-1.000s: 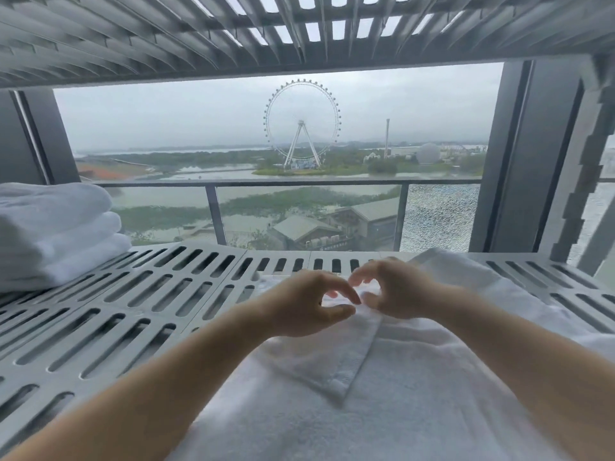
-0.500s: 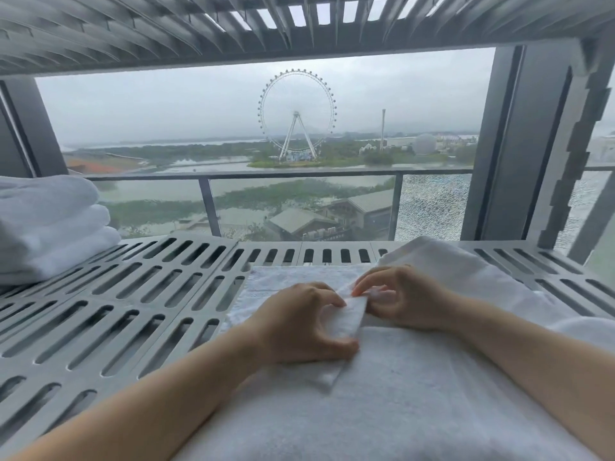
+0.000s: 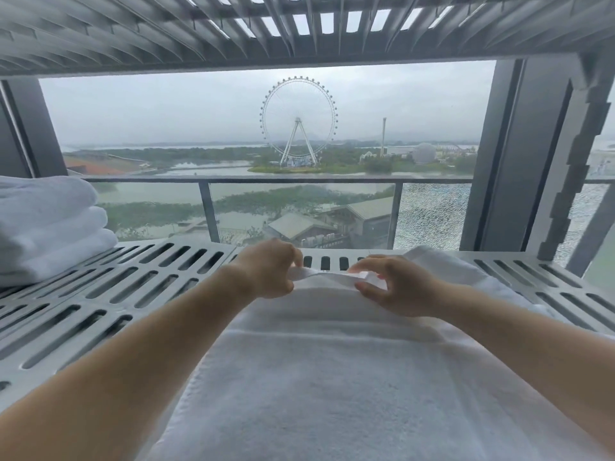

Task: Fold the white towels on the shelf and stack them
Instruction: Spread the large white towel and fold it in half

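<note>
A grey slotted plastic shelf (image 3: 109, 294) spans the view beneath a second slatted shelf (image 3: 166, 31), with a window behind. A large white terry towel (image 3: 332, 377) lies spread over its right half. A stack of folded white towels (image 3: 46, 227) sits far left, well apart. The left hand (image 3: 266, 272) and right hand (image 3: 396, 284), near each other, each pinch the towel's raised far edge

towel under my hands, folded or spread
Spread: the towel lies flat on the shelf, far edge pinched by left hand and right hand.
</note>
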`<state>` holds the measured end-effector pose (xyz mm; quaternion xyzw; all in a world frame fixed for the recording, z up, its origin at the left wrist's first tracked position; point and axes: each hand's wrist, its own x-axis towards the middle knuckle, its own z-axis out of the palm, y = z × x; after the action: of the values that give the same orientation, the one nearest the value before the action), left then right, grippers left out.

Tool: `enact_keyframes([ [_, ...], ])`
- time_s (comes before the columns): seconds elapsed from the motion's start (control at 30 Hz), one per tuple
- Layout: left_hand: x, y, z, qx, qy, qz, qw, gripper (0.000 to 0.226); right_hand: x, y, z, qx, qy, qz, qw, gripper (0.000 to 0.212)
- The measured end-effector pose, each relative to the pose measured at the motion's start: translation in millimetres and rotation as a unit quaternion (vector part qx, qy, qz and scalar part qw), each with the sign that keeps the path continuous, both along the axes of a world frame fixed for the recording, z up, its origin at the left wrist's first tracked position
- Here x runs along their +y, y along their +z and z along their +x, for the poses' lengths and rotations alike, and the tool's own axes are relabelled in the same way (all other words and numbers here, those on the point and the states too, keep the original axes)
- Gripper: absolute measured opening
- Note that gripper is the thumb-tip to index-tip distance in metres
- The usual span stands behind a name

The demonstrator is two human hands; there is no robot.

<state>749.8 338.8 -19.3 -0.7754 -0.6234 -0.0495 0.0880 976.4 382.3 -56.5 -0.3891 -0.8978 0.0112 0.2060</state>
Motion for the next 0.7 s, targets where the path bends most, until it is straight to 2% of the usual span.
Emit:
enact_keyframes([
  [0.13,20.6,-15.3,0.4,0.007,0.032,-0.029,0.999,0.029,23.6,-0.5,-1.4,-0.022,-0.025,0.002,0.999,0.032],
  [0.27,37.6,-33.2,9.2,-0.033,0.022,-0.001,0.999,0.033,43.2,-6.8,-8.4,-0.046,-0.022,-0.022,0.998,0.026],
  [0.4,46.7,-54.2,13.0,-0.102,-0.012,0.031,0.994,0.026,56.7,-21.7,-11.8,0.035,-0.043,-0.034,0.998,0.021],
  [0.53,47.9,-57.2,7.7,-0.149,-0.027,0.034,0.988,0.025,63.4,-27.2,-10.3,0.070,-0.041,-0.032,0.996,0.018],
  [0.63,47.7,-56.7,8.9,-0.137,-0.026,0.048,0.989,0.024,62.9,-26.6,-10.7,0.065,-0.028,-0.028,0.997,0.015],
  [0.7,46.8,-57.3,10.8,-0.111,-0.017,0.072,0.991,0.024,62.0,-26.2,-10.3,0.067,-0.026,-0.020,0.997,0.021],
])
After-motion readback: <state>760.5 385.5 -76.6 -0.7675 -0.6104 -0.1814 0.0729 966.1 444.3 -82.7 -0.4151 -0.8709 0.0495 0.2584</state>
